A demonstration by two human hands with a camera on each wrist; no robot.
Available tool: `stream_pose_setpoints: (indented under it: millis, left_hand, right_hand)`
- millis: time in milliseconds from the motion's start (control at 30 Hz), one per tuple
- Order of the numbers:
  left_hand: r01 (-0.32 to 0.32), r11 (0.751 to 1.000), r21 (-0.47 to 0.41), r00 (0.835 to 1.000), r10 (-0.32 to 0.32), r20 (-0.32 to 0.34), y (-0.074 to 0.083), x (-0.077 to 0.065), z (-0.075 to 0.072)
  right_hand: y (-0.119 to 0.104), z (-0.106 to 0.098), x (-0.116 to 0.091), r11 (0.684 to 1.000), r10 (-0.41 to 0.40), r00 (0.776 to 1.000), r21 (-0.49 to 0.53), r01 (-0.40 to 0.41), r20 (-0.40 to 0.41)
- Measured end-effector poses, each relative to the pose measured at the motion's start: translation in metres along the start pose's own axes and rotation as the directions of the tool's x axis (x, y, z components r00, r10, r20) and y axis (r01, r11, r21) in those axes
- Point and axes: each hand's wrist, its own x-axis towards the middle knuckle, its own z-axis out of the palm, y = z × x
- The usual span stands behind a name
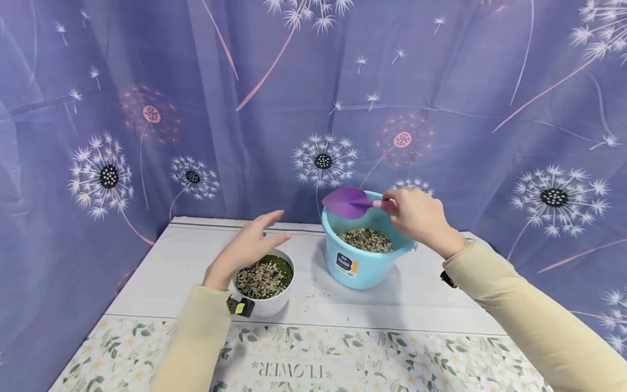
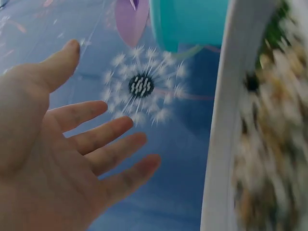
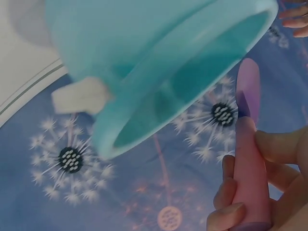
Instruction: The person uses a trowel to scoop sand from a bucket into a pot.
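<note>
My right hand (image 1: 416, 215) grips the pink handle (image 3: 251, 178) of a small trowel with a purple blade (image 1: 346, 202). The blade is over the rim of a light blue bucket (image 1: 357, 267), which holds a pale, grainy mix (image 1: 366, 240). My left hand (image 1: 250, 242) is held above the far left side of a white pot (image 1: 269, 306), fingers spread and holding nothing. Similar grains (image 1: 262, 279) lie inside that pot, with green showing along its inner wall. In the left wrist view the pot's rim (image 2: 219, 120) is beside the spread fingers (image 2: 115, 149).
Pot and bucket stand on a white table cover (image 1: 313, 305) with a floral front band (image 1: 382, 365). Scattered dark specks lie between them. A blue-purple dandelion curtain (image 1: 274, 152) hangs right behind the bucket and along both sides.
</note>
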Motion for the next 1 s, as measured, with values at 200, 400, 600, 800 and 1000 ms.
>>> stream_pose_setpoints:
  millis: [200,400,600,800,1000]
  left_hand:
    - [0.016,1.0,0.012,0.996,-0.017,0.089,0.014,0.039,0.025]
    - [0.103,0.993,-0.054,0.992,-0.098,0.084,0.02,0.064,0.047]
    - [0.154,0.975,-0.16,0.988,-0.149,0.044,0.027,0.075,0.065]
    - [0.185,0.958,-0.22,0.982,-0.188,0.004,0.031,0.075,0.078]
    - [0.183,0.943,-0.278,0.981,-0.194,-0.013,0.029,0.075,0.085]
  right_hand:
    - [0.018,-0.001,0.006,0.998,0.039,0.996,-0.043,-0.036,0.075]
    - [0.029,0.007,0.012,0.995,0.085,0.982,-0.061,-0.075,0.171]
    - [0.035,0.025,0.019,0.99,0.097,0.972,-0.125,-0.071,0.214]
    - [0.035,0.043,0.022,0.981,0.082,0.975,-0.192,-0.041,0.207]
    - [0.032,0.059,0.023,0.963,0.06,0.988,-0.268,-0.02,0.142]
